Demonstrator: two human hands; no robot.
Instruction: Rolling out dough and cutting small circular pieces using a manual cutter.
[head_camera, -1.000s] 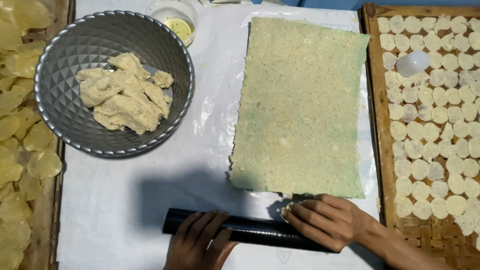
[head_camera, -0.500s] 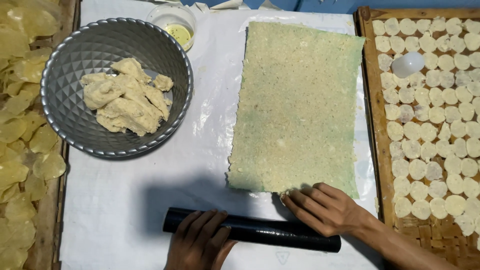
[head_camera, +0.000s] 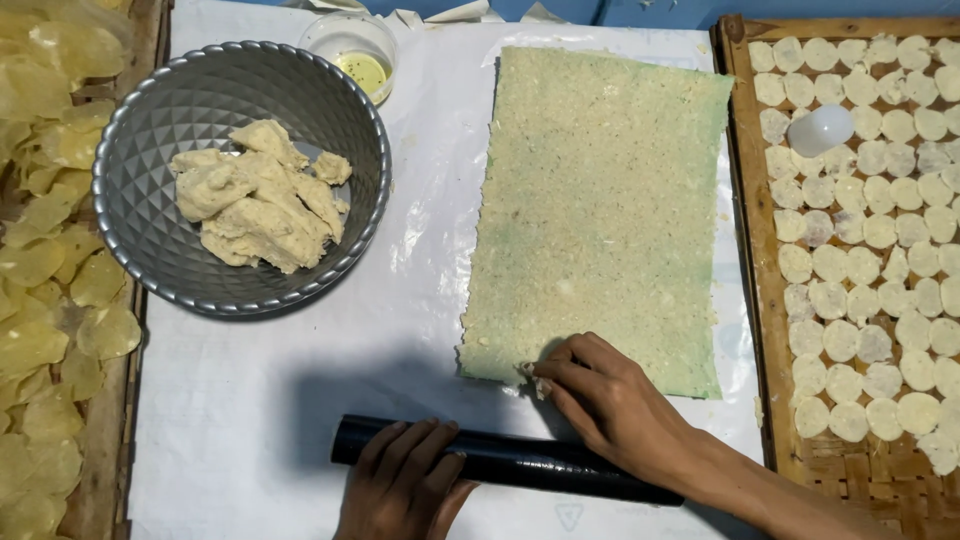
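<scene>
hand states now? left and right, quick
Left hand: open, palm flat on the black roller, not gripping.
Right hand: fingertips pinching the near edge of the dough sheet.

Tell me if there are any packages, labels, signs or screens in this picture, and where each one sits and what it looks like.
None of those show. The nearest thing is a faint grey triangular mark printed on the white plastic sheet, at the bottom edge just below the black roller under the left hand; too faint to make out further.
</scene>
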